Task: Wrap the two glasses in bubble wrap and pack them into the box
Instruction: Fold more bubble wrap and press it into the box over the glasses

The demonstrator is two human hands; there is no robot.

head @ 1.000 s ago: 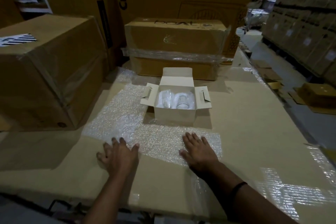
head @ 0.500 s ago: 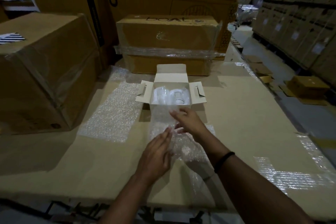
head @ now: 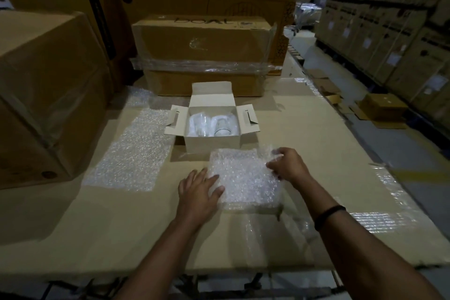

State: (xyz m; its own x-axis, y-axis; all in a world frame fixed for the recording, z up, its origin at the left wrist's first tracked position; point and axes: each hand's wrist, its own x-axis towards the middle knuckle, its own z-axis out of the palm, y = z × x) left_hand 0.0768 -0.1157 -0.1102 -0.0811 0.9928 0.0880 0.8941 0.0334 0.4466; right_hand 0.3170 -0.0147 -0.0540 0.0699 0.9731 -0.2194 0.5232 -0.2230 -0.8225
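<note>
Standing near the middle of the table [head: 316, 143], toward its far edge, the box [head: 211, 146] is observed open, with its lid flap raised at the back and both side flaps spread outward. Two glasses [head: 222, 126] are seen inside, side by side. Pale wrapping is visible around the left one; how far the right one is covered cannot be told.

A folded piece of wrap [head: 246, 178] is laid flat on the table just in front of the box, toward the near edge. The left hand [head: 197, 190] is placed palm down at the wrap's left edge, its fingers [head: 211, 179] straight and released, with the tips touching the wrap. The wrap's right edge is grasped by the right hand [head: 287, 165], whose fingers [head: 274, 167] are curled over a raised fold of it. A black band [head: 330, 217] is worn on the right wrist.

A second sheet [head: 131, 153] of bubble wrap is spread flat left of the box, apart from both hands. A large carton [head: 48, 92] is noted at the table's left edge, and another carton [head: 202, 56], banded with clear film, behind the box at the far edge.
</note>
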